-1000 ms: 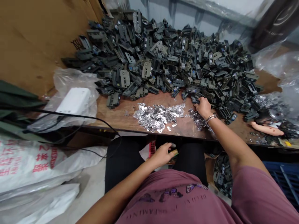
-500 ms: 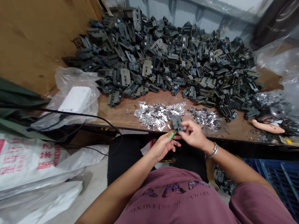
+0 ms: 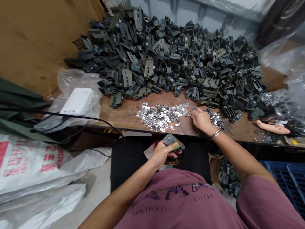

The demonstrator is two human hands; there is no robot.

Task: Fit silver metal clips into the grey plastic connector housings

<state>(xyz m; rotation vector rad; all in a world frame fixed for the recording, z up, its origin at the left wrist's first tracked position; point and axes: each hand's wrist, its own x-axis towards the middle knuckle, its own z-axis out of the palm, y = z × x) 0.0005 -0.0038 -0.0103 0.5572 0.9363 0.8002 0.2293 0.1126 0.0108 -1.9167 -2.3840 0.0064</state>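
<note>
My left hand (image 3: 161, 154) grips a dark grey plastic housing (image 3: 169, 138) over my lap, just off the table's front edge. Its thumb, wrapped in yellow-brown and green tape, lies across the housing. My right hand (image 3: 202, 120), with a bracelet at the wrist, reaches down to the smaller pile of dark metal pieces (image 3: 217, 119). Its fingertips are bunched at the pile's left side, and anything between them is too small to make out. Left of that hand lies a larger heap of shiny flat metal pieces (image 3: 158, 116).
A tall heap of similar grey housings (image 3: 166, 60) covers the back of the wooden table (image 3: 111, 122). A white box (image 3: 78, 101) on plastic sits left, near a black cable (image 3: 95, 118). A flesh-coloured curved object (image 3: 273, 128) lies right. Below stands a blue crate (image 3: 284, 178).
The housing has passed from my right hand to my left, which now holds it lower. My right hand has moved up and right to the smaller metal pile.
</note>
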